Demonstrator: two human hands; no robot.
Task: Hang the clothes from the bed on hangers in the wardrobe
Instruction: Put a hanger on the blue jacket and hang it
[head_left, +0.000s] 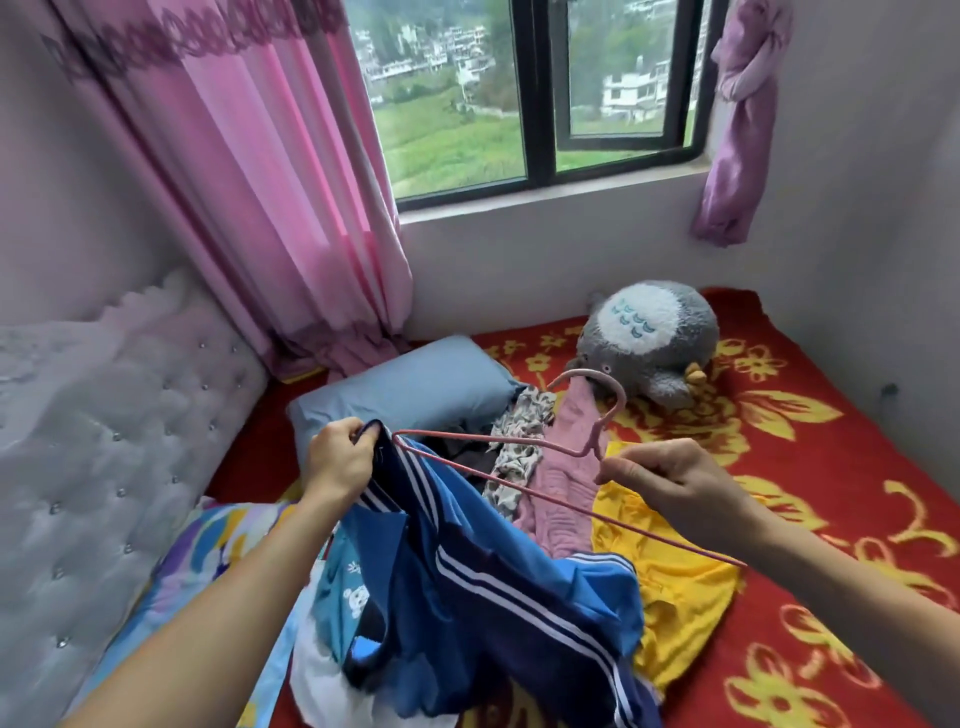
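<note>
While both hands work above the bed (810, 519), the scene reads so:
Left hand (340, 460): fingers closed on the collar edge of the blue jacket (467, 566), lifting it off the bed.
Right hand (670, 480): fingers pinched on the pink hanger (498, 451) just below its hook.
Hanger: one tip touches the jacket collar.
Clothes pile: yellow garment (670, 582), pink garment (566, 499) and patterned cloth (519, 452) beside the jacket.
Plush toy (649, 343): beyond the jacket, near the window (540, 93).

The red floral bed (831, 519) carries a clothes pile (670, 587), blue pillow (415, 384) and grey plush toy (649, 338).
</note>
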